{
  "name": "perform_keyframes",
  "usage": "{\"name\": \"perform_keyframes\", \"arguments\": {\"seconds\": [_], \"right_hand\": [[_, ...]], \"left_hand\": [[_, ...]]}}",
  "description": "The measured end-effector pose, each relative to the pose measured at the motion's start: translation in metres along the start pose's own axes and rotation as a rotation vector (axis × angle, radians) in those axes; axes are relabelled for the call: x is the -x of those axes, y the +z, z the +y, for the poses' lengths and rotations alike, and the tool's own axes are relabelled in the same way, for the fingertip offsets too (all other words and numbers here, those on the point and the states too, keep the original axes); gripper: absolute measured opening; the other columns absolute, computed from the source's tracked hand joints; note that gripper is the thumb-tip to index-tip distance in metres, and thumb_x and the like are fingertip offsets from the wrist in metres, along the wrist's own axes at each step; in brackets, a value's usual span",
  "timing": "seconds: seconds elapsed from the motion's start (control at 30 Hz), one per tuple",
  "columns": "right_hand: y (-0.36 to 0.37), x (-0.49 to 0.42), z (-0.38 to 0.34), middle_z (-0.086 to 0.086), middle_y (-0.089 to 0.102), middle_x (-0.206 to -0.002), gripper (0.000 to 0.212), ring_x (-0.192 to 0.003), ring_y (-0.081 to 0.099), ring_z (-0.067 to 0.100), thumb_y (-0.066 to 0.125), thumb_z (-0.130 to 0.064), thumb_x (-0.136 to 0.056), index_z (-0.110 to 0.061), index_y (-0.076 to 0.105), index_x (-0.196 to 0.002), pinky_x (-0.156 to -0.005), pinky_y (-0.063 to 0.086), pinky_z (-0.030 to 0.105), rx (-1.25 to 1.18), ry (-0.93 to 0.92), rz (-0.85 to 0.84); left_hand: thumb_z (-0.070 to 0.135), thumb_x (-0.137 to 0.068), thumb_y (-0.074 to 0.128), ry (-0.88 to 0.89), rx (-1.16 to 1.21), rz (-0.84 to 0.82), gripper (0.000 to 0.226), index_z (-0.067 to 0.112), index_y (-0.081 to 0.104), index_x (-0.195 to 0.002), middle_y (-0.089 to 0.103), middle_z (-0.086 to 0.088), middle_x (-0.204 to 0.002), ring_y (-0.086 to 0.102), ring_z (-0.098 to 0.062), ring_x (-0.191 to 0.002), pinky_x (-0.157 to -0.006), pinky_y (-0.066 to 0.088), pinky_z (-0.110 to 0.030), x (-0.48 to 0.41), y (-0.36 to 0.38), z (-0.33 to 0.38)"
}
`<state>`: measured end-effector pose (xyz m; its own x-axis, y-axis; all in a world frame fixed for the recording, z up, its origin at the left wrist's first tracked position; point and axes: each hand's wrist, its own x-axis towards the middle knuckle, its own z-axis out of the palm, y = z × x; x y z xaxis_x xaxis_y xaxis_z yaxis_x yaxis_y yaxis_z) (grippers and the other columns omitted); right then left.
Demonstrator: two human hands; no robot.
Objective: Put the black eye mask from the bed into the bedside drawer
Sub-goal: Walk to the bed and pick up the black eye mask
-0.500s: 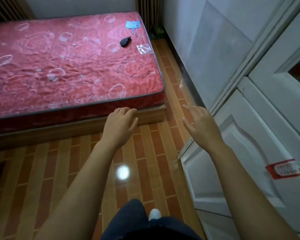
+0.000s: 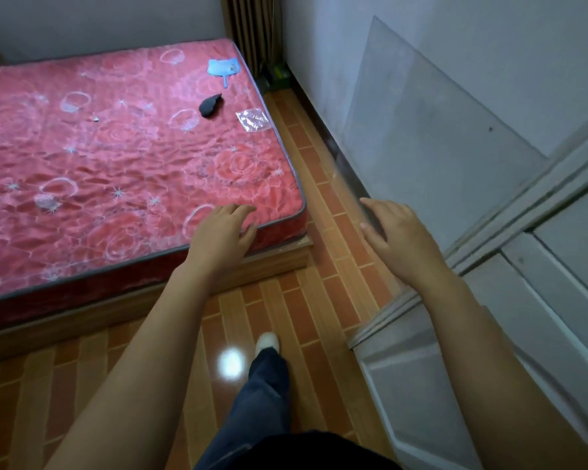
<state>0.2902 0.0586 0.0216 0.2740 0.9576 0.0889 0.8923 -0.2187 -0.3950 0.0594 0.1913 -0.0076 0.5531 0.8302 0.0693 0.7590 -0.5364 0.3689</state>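
Note:
The black eye mask (image 2: pixel 210 105) lies crumpled on the red quilted mattress (image 2: pixel 116 164), near the bed's far right edge. My left hand (image 2: pixel 223 232) hovers over the near right corner of the mattress, fingers loosely curved, holding nothing. My right hand (image 2: pixel 398 237) is raised over the floor strip beside the bed, fingers spread, empty. Both hands are well short of the mask. No bedside drawer is in view.
A blue cat-shaped fan (image 2: pixel 223 69) and a clear plastic bag (image 2: pixel 253 121) lie near the mask. A narrow tiled floor strip (image 2: pixel 319 184) runs between bed and wall. A glass sheet (image 2: pixel 421 137) leans on the wall; white cabinet doors (image 2: pixel 506 334) stand at right.
I have stepped forward toward the bed; my foot now shows ahead. Both hands have advanced, the left now over the mattress corner. The mask has not moved.

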Motion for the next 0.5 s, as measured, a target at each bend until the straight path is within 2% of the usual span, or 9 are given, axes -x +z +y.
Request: {"name": "perform_keyframes", "arguments": {"seconds": [0.3, 0.5], "right_hand": [[-0.004, -0.151, -0.001, 0.010, 0.053, -0.135, 0.040, -0.123, 0.044, 0.027, 0.044, -0.024, -0.094, -0.012, 0.044, -0.132, -0.103, 0.035, 0.037, -0.019, 0.116, 0.071], [-0.007, -0.225, 0.022, 0.007, 0.052, -0.136, 0.041, -0.125, 0.042, 0.025, 0.044, -0.024, -0.094, -0.014, 0.043, -0.133, -0.104, 0.034, 0.037, -0.051, 0.176, 0.075]], "left_hand": [[0.025, -0.093, 0.044, 0.083, 0.032, -0.058, 0.036, 0.014, 0.049, -0.128, 0.055, -0.014, -0.127, 0.049, -0.031, -0.115, -0.086, 0.041, -0.040, -0.175, -0.017, -0.037], [0.027, -0.093, 0.044, 0.079, 0.062, -0.052, 0.037, 0.012, 0.050, -0.127, 0.055, -0.014, -0.128, 0.047, -0.031, -0.118, -0.091, 0.040, -0.042, -0.250, -0.022, -0.049]]}}
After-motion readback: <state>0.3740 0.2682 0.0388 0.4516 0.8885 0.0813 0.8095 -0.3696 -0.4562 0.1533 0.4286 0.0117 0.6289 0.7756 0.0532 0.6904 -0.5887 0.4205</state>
